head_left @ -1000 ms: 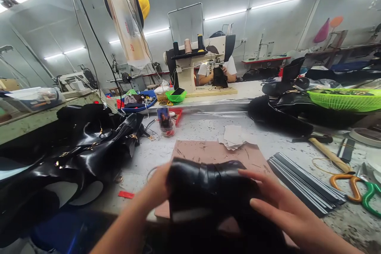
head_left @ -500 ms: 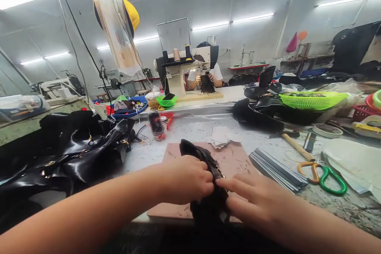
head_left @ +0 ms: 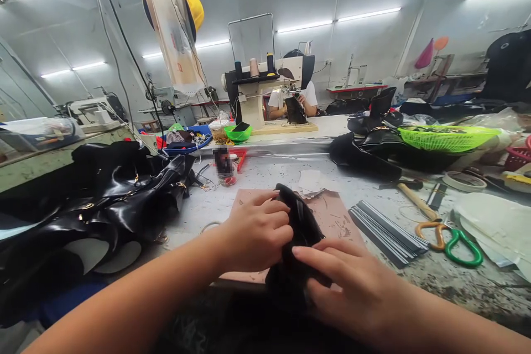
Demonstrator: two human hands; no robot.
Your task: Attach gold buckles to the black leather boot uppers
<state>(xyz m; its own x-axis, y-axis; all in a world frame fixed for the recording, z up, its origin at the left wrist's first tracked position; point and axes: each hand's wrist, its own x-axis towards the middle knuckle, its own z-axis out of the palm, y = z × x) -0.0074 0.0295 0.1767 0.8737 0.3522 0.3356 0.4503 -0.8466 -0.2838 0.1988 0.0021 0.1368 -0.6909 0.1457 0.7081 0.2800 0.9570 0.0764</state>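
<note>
A black boot upper (head_left: pixel 302 213), as it appears, stands over a pinkish board (head_left: pixel 332 206) right in front of me. My left hand (head_left: pixel 259 232) has its fingers curled over the upper's left edge, gripping it. From the other side my right hand (head_left: pixel 352 279) holds the lower part, index finger laid along the material and thumb lower down. The bottom of the upper falls into dark shadow near the board's front edge, and my fingers hide part of it. Scraps of white paper (head_left: pixel 314 181) lie at the board's far edge.
Black uppers (head_left: pixel 124 204) are heaped at left. To the right lie grey strips (head_left: pixel 388 232), scissors (head_left: pixel 462 248), a hammer (head_left: pixel 418 202) and a tape roll (head_left: pixel 464 181). A green basket (head_left: pixel 450 138) stands behind them. Across the table a person works at a sewing machine (head_left: pixel 257 97).
The boot upper has turned in my hands: its gold-coloured trim no longer shows and a smooth dark side faces me. Both hands stay on it. The view has shifted slightly.
</note>
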